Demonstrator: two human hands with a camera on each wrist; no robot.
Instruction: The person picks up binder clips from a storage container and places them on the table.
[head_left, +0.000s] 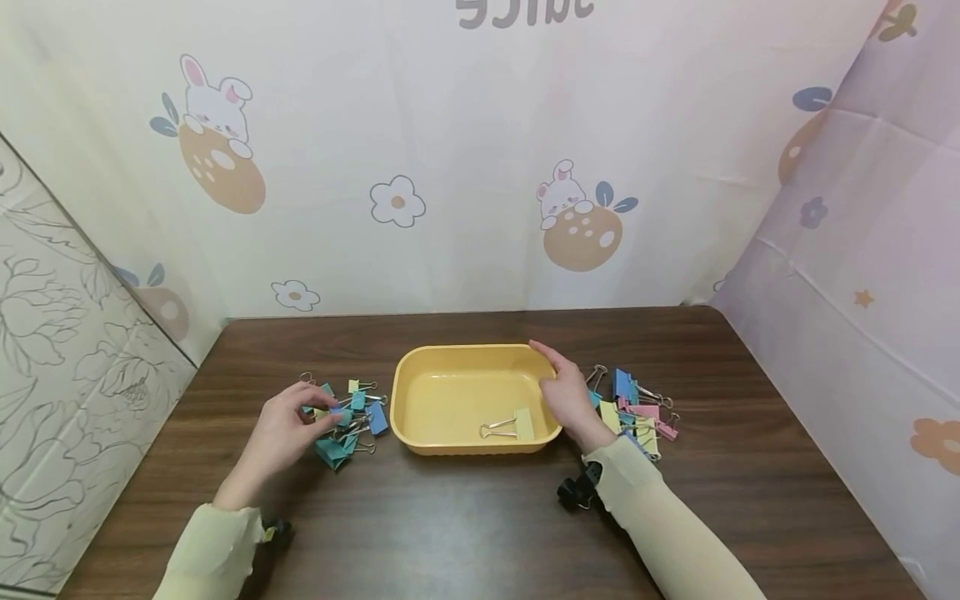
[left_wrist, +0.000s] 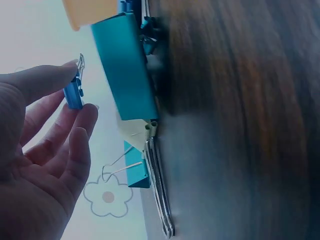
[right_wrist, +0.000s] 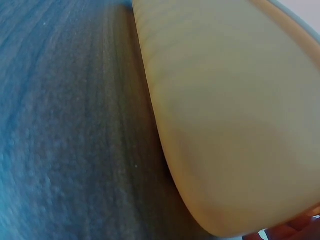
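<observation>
My left hand (head_left: 281,429) pinches a small blue binder clip (left_wrist: 73,94) between thumb and fingertips, over a pile of mostly teal and blue binder clips (head_left: 377,418) left of the tray. In the left wrist view a large teal binder clip (left_wrist: 125,67) stands close beside that hand. A yellow plastic tray (head_left: 450,357) sits mid-table with one pale yellow binder clip (head_left: 523,423) inside, near its front right corner. At the tray's right end my right hand (head_left: 572,404) grips the rim, one finger reaching along the far corner. The tray's side wall (right_wrist: 235,115) fills much of the right wrist view.
Right of the tray lies a second pile of blue, pink, yellow and teal binder clips (head_left: 645,412), partly behind the right wrist. The dark wooden table (head_left: 450,525) backs onto a printed curtain (head_left: 465,250), and another patterned sheet (head_left: 862,333) borders its right side.
</observation>
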